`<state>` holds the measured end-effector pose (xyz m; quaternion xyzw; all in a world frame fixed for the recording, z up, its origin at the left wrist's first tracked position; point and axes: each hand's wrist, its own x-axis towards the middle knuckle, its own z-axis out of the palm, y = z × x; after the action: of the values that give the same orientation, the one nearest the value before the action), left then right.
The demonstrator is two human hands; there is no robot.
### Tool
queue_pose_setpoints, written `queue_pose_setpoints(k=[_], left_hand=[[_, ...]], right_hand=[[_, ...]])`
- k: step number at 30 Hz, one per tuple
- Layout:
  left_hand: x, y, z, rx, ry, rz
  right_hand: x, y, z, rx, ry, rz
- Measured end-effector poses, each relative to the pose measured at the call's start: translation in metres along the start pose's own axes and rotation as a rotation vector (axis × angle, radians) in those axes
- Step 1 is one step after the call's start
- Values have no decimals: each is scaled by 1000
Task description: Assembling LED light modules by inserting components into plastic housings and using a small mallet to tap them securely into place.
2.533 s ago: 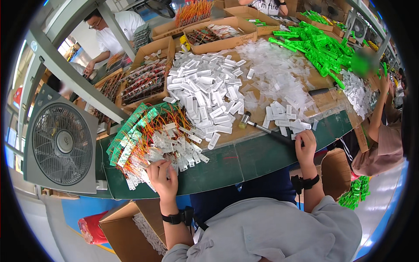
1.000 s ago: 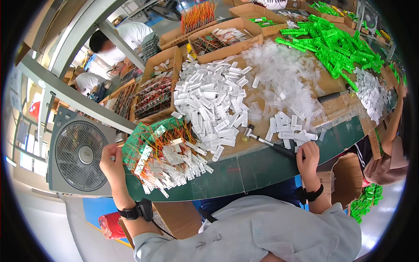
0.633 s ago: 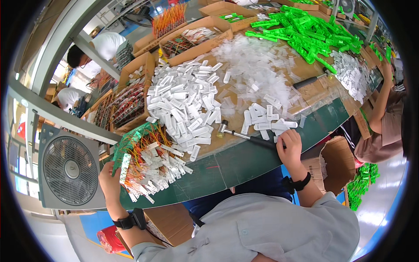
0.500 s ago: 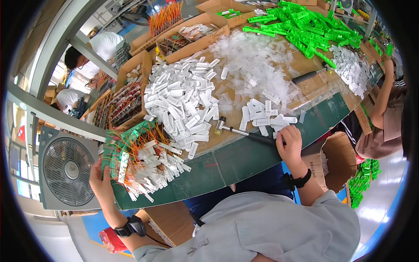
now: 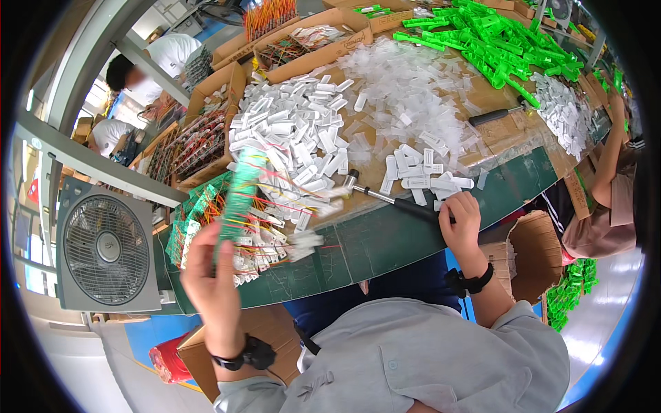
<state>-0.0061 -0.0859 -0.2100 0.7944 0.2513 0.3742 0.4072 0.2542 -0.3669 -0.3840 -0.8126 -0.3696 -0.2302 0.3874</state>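
My left hand (image 5: 210, 279) grips a green circuit board strip (image 5: 242, 196), holding it raised and tilted; red and yellow wires trail from it to small white pieces at the right, blurred by motion. Below and behind it lies a pile of similar wired green strips with white pieces (image 5: 249, 260). My right hand (image 5: 460, 221) rests at the table's front edge, fingers curled around the end of the black handle of a small hammer (image 5: 406, 206). The hammer's head lies on the table, pointing left. Just above that hand is a small group of white plastic cases (image 5: 412, 168).
A large heap of white cases (image 5: 289, 131) borders clear plastic pieces (image 5: 406, 89). Green plastic parts (image 5: 489, 41) and a black-handled tool (image 5: 492, 117) lie farther right. Cardboard boxes (image 5: 317, 51) stand behind; a grey fan (image 5: 107, 248) is left. A co-worker's arm (image 5: 611, 155) is at right.
My left hand has moved right from the wired pile's left edge, lifting a green strip with its wires. My right hand stays at the hammer handle. The view has shifted slightly.
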Motion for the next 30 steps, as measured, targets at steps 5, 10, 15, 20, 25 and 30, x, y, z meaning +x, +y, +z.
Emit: queue_pose_setpoints(k=[5, 10, 15, 20, 25, 30], left_hand=[[-24, -14, 63, -419, -207, -146], [-47, -66, 89, -278, -59, -184], [-78, -113, 86, 91, 151, -193], [-83, -114, 89, 634, 332, 196], [-86, -92, 89, 393, -221, 236], [-79, -92, 101, 432, -342, 273]], right_hand=[[-1, -2, 0, 3, 7, 15], [-1, -2, 2, -2, 17, 9], [-2, 0, 1, 13, 25, 27], [-2, 2, 2, -95, 95, 37], [-2, 4, -12, -182, -84, 152], [-1, -1, -33, -196, -111, 175]])
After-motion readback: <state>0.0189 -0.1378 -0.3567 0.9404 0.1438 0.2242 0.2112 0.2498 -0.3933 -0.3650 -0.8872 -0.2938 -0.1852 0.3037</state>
